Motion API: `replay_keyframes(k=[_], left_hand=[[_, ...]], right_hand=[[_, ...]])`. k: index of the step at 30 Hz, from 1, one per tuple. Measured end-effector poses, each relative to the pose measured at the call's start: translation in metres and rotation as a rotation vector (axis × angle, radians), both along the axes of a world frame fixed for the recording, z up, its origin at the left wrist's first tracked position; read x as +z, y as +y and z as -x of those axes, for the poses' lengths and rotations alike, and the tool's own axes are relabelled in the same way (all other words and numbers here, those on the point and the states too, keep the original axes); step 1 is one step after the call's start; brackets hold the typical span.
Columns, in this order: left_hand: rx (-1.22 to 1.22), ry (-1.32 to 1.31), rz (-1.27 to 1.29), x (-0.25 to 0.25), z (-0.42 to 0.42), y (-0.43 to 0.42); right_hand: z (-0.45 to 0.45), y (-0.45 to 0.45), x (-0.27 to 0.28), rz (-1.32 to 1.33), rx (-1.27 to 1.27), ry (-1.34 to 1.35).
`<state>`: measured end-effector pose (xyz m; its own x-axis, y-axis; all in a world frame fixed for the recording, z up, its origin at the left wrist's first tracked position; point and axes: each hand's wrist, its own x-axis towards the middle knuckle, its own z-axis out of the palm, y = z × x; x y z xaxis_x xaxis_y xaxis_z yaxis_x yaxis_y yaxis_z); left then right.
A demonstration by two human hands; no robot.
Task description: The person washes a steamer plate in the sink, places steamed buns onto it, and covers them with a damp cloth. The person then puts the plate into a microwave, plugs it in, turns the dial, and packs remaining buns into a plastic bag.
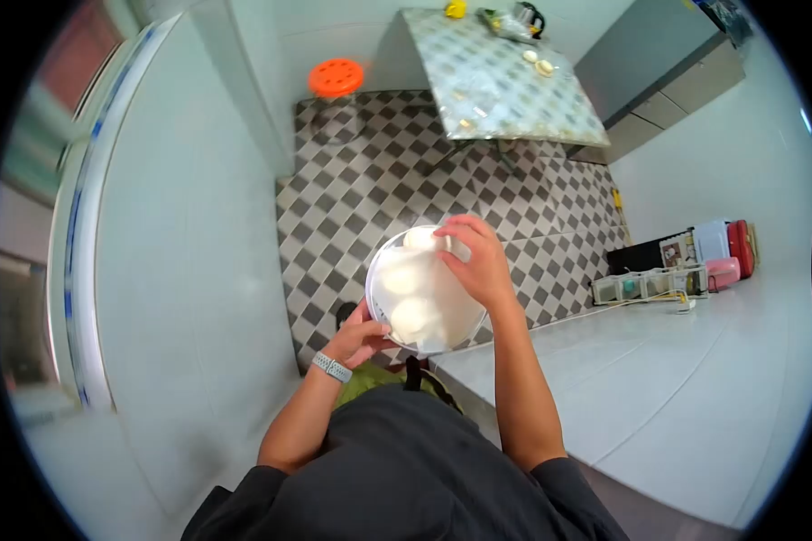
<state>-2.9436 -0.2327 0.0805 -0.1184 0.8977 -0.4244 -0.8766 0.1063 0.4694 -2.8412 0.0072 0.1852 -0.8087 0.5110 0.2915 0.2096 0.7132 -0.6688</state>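
Observation:
A round white plate (460, 316) is held in front of my body, over the tiled floor. Several pale, rounded buns (414, 317) lie on it, mostly along its left side; they are slightly blurred. My left hand (363, 337) grips the plate's lower left rim, thumb on top and fingers underneath. From the right, my right hand (476, 257) reaches over the plate. Its thumb and fingers close on the right edge of the bun at the far side (421, 239), which still sits within the rim.
Ahead stands a table (478, 77) with a patterned cover, bearing pale round pieces (543, 68), a kettle (530, 16) and a yellow item (456, 9). An orange-topped stool (336, 77) is to its left. On the right, a white counter (641, 361) holds a clear organizer (650, 285).

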Motion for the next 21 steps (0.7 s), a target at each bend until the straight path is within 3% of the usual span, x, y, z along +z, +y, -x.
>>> replay_keyframes(k=[10, 19, 21], left_hand=[[-0.344, 0.014, 0.02, 0.022, 0.101, 0.231], [-0.492, 0.05, 0.003, 0.035, 0.063, 0.493], [-0.54, 0.047, 0.019, 0.043, 0.05, 0.55]], right_hand=[[0.018, 0.199, 0.019, -0.042, -0.219, 0.02], [-0.062, 0.437, 0.016, -0.05, -0.36, 0.097], [-0.086, 0.487, 0.029, 0.008, -0.348, -0.024]])
